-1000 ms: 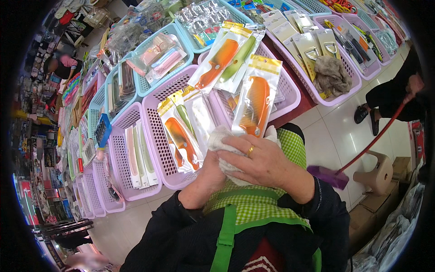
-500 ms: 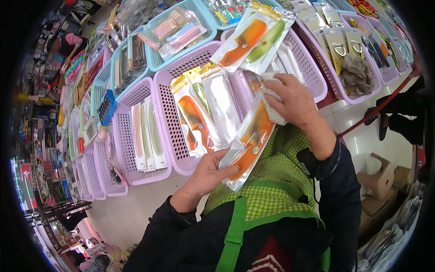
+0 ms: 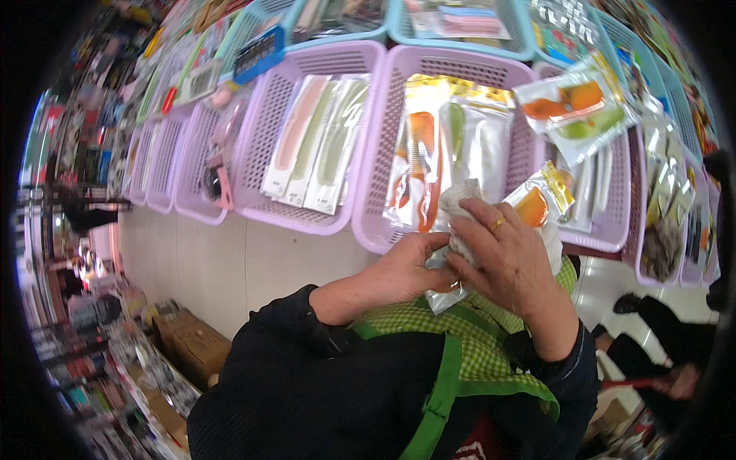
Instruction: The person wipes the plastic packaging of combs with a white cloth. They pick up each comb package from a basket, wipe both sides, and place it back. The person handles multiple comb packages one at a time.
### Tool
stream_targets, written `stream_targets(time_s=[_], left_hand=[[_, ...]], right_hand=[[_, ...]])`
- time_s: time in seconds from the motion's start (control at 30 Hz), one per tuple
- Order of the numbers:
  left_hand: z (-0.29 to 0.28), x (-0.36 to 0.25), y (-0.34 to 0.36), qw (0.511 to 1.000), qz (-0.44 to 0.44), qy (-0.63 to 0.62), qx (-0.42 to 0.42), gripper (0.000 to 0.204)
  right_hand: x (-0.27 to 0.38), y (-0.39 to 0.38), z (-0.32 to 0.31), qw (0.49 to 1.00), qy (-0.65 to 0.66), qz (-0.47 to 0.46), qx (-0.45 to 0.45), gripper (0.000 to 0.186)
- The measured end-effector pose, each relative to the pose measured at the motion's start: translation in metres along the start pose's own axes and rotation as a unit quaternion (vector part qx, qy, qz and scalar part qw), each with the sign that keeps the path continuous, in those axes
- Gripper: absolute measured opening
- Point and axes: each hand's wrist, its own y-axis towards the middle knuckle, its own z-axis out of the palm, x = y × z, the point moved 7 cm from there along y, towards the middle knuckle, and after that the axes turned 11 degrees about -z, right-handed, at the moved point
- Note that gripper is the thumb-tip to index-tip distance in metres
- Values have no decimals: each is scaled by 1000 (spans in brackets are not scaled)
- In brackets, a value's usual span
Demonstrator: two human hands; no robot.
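An orange comb in a clear bag with a gold top slants between my hands, mostly covered by them. My left hand pinches its lower end, thumb uppermost. On top of the bag, my right hand presses a crumpled greyish-white cloth, its fingers closed round it and close to my left thumb. Just beyond, a purple basket holds bagged combs, orange and green. Two more bagged combs lie across the upper part of the basket to the right.
Pale pink and green combs in slim packs fill a purple basket to the left. Blue baskets stand behind. A blue boxed item rests across basket rims. Someone's dark-trousered leg shows at right.
My right hand with the cloth has slid down the bag toward my left hand, covering the comb's middle. The view has turned, so the baskets appear shifted right.
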Motion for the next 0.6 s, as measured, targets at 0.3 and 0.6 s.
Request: stream_targets(time_s=[0.3,0.6], left_hand=[[-41,12,-40,988,122,-21,-96,46],[-85,43,-79,964,163,-131,-165,54]], right_hand=[[25,51,10,990,-26,-121,68,60],[-18,131,5,993,-47,-106,-34,58]])
